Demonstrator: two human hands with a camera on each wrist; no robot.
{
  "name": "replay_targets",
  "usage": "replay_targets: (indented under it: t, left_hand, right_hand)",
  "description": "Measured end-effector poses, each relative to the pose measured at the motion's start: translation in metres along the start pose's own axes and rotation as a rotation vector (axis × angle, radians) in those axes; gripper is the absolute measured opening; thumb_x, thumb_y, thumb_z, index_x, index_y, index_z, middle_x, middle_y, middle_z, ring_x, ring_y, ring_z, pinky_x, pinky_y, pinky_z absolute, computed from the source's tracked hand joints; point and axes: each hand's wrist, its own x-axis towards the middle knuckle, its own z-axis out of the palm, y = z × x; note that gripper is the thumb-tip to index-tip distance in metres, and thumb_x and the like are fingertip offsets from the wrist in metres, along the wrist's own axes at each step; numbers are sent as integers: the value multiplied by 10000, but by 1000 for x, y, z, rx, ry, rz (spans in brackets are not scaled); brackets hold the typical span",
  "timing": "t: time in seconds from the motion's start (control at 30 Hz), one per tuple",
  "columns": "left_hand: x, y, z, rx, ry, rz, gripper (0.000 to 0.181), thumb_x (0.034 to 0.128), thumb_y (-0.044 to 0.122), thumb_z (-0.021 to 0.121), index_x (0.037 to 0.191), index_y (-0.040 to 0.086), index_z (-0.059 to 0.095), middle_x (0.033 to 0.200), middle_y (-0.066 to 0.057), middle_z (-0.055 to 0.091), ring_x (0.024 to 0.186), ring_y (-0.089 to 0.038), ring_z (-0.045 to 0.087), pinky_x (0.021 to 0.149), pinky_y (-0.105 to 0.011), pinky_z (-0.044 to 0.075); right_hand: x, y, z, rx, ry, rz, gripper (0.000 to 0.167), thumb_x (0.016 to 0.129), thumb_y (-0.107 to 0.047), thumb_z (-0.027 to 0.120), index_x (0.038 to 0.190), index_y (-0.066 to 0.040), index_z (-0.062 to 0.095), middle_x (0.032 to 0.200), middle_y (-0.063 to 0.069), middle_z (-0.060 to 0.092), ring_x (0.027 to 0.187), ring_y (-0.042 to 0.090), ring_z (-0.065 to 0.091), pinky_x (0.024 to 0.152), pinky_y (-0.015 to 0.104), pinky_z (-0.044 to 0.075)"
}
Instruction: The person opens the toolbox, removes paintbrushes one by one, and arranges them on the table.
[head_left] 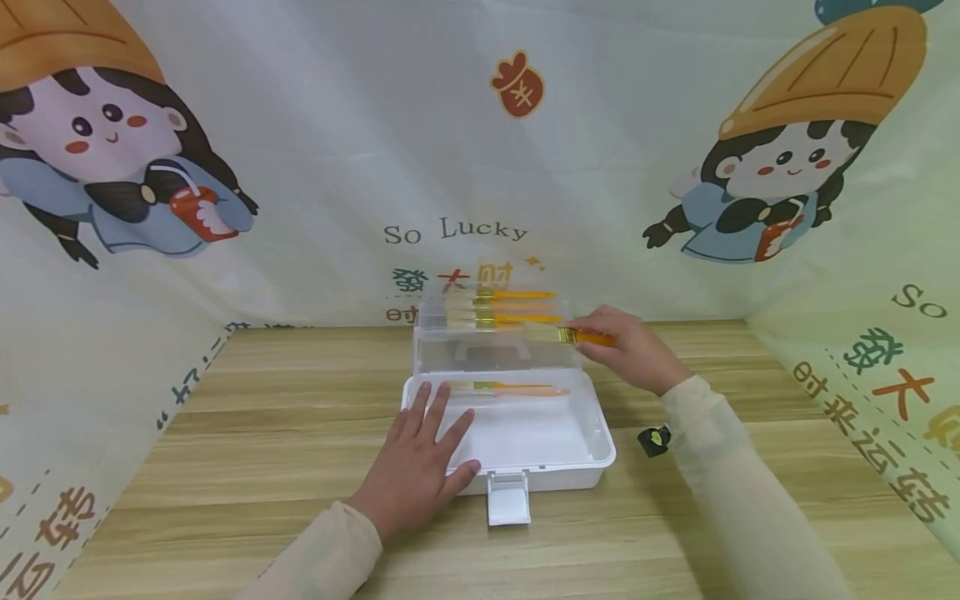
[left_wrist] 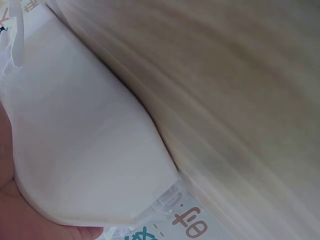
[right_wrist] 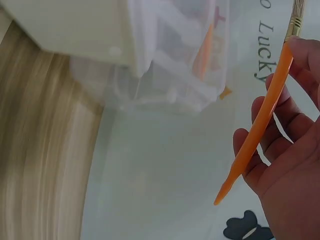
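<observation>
Paintbrush (head_left: pixel 570 336): gripped by its handle (right_wrist: pixel 262 120) in the right hand (head_left: pixel 626 346), overlapping the right edge of the clear lid (head_left: pixel 435 350); contact cannot be determined. Bristles (head_left: pixel 542 332) blend into it. Left hand (head_left: pixel 416 467): fingers spread across the white box (head_left: pixel 525 433), hiding part of its left rim; left wrist view crops this hand.

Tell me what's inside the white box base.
At least one paintbrush lies along the back of the white box base. The left hand covers part of its left end; anything beneath cannot be seen.
</observation>
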Motion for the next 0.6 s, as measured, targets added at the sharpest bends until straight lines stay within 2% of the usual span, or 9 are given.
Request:
replay_targets:
  t: [0.17,0.27,0.43,0.6]
  left_hand:
    - [1,0,1,3,5,10,644,1000,529,466,1504,128,447,1619,-224,166,1492,-425,39,1113,-623,237]
    - [2,0,2,2,2,13,647,1001,531,463,1507,127,442,1619,-227,164,1492,-425,32,1115,-622,233]
    - [2,0,1,-1,-5,6,649,1001,530,461,1511,130,436,1622,-224,156,1493,-424,25,1119,-620,225]
    - [1,0,0,1,5,10,646,998,527,468,1506,128,443,1616,-229,171,1492,-428,39,1114,-621,235]
  right_hand:
    - [-9,17,-8,-32,0,44,315,976,-167,649,1288,-127,665,1081,31,630,971,220,579,900,470,494]
    - [-14,27,-13,-68,-10,56,320,980,-163,640,1295,-108,659,1069,38,625,941,215,569,867,445,493]
    - [-21,42,-21,-138,-25,21,326,976,-146,641,1287,-47,653,1022,46,623,863,205,540,785,409,478]
    - [-27,56,-24,-167,-17,-8,304,976,-106,633,1267,-16,637,1072,109,642,916,253,579,841,478,490]
